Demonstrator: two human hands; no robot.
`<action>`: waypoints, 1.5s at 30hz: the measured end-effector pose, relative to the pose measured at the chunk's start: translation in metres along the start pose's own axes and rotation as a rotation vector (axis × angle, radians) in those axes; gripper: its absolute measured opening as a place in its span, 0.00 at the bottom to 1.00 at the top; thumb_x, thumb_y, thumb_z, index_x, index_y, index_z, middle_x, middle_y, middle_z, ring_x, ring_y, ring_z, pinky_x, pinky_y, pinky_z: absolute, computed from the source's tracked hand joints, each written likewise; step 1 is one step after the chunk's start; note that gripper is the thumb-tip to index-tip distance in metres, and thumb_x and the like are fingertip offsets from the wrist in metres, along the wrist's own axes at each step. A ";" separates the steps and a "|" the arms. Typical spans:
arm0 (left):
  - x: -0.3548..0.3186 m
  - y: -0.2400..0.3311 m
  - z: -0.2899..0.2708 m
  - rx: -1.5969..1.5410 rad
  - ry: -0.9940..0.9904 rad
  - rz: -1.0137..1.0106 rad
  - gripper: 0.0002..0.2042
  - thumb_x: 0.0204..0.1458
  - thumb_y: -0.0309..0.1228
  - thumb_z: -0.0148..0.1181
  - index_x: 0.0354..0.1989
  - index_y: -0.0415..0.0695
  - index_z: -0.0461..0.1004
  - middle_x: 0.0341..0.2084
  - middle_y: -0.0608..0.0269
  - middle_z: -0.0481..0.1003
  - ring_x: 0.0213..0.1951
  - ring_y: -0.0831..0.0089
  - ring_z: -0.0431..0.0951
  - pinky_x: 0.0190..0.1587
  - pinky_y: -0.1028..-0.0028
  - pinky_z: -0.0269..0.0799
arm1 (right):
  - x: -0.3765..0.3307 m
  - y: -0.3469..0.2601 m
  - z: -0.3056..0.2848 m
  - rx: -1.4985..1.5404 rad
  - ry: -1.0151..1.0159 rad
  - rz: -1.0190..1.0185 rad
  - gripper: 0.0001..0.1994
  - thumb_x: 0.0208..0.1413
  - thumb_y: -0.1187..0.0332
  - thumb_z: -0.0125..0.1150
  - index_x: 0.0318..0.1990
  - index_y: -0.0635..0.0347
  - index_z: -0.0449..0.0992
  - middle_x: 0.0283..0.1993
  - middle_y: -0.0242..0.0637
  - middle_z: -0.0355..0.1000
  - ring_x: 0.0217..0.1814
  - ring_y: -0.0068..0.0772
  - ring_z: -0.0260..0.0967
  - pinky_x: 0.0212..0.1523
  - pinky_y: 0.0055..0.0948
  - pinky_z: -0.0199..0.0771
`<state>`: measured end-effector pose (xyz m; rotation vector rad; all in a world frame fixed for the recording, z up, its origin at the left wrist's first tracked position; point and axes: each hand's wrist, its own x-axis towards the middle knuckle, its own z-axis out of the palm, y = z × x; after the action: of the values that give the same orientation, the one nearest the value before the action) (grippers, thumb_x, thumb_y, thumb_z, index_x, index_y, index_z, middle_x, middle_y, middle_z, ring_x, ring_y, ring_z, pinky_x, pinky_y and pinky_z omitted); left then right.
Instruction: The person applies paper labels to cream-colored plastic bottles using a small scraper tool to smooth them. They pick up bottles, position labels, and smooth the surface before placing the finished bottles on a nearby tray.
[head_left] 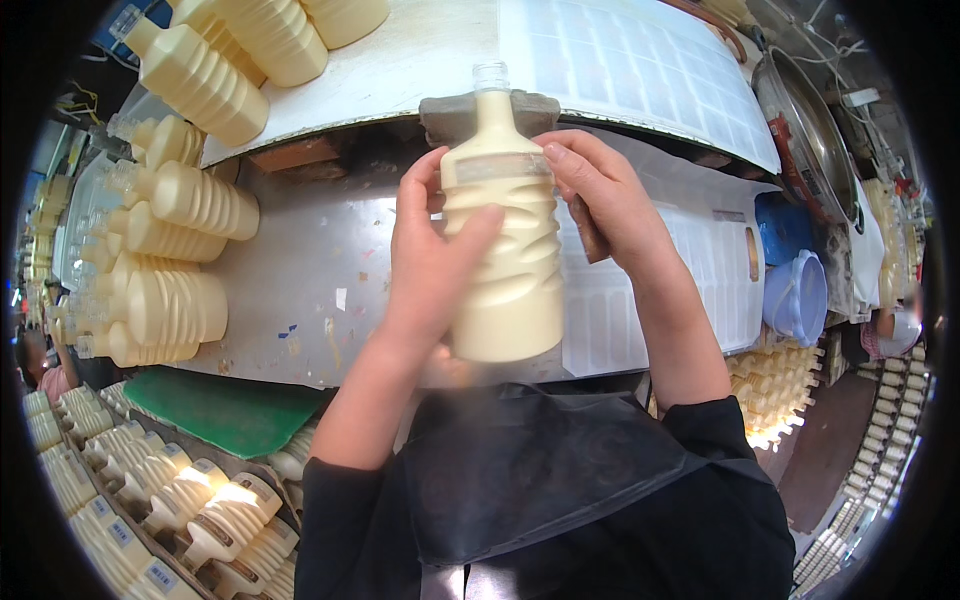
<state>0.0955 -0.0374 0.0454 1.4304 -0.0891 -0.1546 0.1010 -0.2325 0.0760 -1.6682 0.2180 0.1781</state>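
A cream-coloured bottle point(505, 285) with a ribbed body and a clear neck stands in front of me, its top toward the far shelf. A translucent band-like label point(497, 169) lies across its shoulder. My left hand point(432, 245) is wrapped round the bottle's left side, thumb across the front. At the label's right end is my right hand point(605, 185), its thumb and forefinger pressed to the bottle's edge. A flat brown piece point(588, 229), like a small scraper, is tucked in that hand's lower fingers. A grey block-like thing point(440, 118) shows behind the bottle's neck.
Translucent label sheets point(640, 70) lie on the raised white shelf point(400, 80), more sheets point(690, 265) on the metal table point(290, 260). Cream bottles point(170, 290) are stacked at left; a green board point(215, 408) lies lower left. A lilac bucket point(797, 297) stands at right.
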 end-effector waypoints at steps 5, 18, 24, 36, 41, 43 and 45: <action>-0.002 0.002 0.002 0.013 0.032 -0.021 0.35 0.52 0.31 0.69 0.68 0.39 0.60 0.55 0.53 0.68 0.56 0.67 0.72 0.55 0.67 0.76 | 0.005 -0.008 0.015 -0.447 0.164 -0.082 0.31 0.51 0.43 0.68 0.48 0.64 0.79 0.31 0.36 0.75 0.33 0.28 0.73 0.37 0.29 0.73; -0.002 -0.001 0.001 0.165 0.065 0.001 0.35 0.50 0.34 0.71 0.66 0.39 0.63 0.58 0.49 0.68 0.58 0.59 0.72 0.61 0.62 0.71 | 0.004 -0.010 0.017 -0.417 0.163 -0.060 0.31 0.49 0.45 0.70 0.49 0.65 0.79 0.28 0.33 0.72 0.30 0.25 0.69 0.33 0.29 0.69; -0.002 -0.003 0.000 0.191 0.039 0.050 0.34 0.54 0.33 0.69 0.67 0.40 0.61 0.55 0.54 0.69 0.54 0.67 0.73 0.56 0.68 0.74 | 0.006 -0.007 0.015 -0.421 0.160 -0.092 0.30 0.49 0.45 0.70 0.48 0.65 0.79 0.27 0.32 0.69 0.29 0.24 0.68 0.31 0.28 0.67; -0.001 -0.004 0.001 0.126 0.064 0.014 0.35 0.50 0.35 0.72 0.65 0.40 0.64 0.58 0.48 0.69 0.58 0.57 0.74 0.61 0.61 0.72 | 0.008 -0.003 0.013 -0.348 0.134 -0.098 0.29 0.50 0.46 0.70 0.47 0.65 0.79 0.25 0.28 0.67 0.28 0.21 0.64 0.29 0.26 0.64; -0.002 -0.006 0.000 0.128 0.061 0.038 0.34 0.50 0.34 0.72 0.65 0.40 0.64 0.57 0.48 0.70 0.58 0.57 0.74 0.60 0.61 0.72 | 0.007 -0.004 0.016 -0.390 0.155 -0.083 0.31 0.48 0.45 0.70 0.47 0.66 0.79 0.26 0.30 0.67 0.28 0.22 0.65 0.30 0.27 0.65; -0.002 -0.006 -0.001 0.140 0.054 0.030 0.35 0.51 0.34 0.71 0.66 0.40 0.63 0.58 0.47 0.70 0.58 0.57 0.74 0.61 0.61 0.71 | 0.006 -0.004 0.015 -0.413 0.157 -0.096 0.30 0.50 0.45 0.68 0.47 0.66 0.79 0.26 0.29 0.68 0.28 0.21 0.64 0.30 0.26 0.64; -0.002 -0.007 -0.002 0.134 0.050 0.030 0.35 0.52 0.34 0.70 0.68 0.40 0.61 0.58 0.47 0.69 0.58 0.57 0.74 0.61 0.61 0.71 | 0.004 -0.005 0.011 -0.448 0.116 -0.129 0.28 0.56 0.46 0.66 0.48 0.65 0.79 0.27 0.29 0.68 0.28 0.20 0.64 0.29 0.25 0.64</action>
<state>0.0939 -0.0362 0.0382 1.5650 -0.0808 -0.0894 0.1060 -0.2212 0.0785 -2.1342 0.1635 0.0322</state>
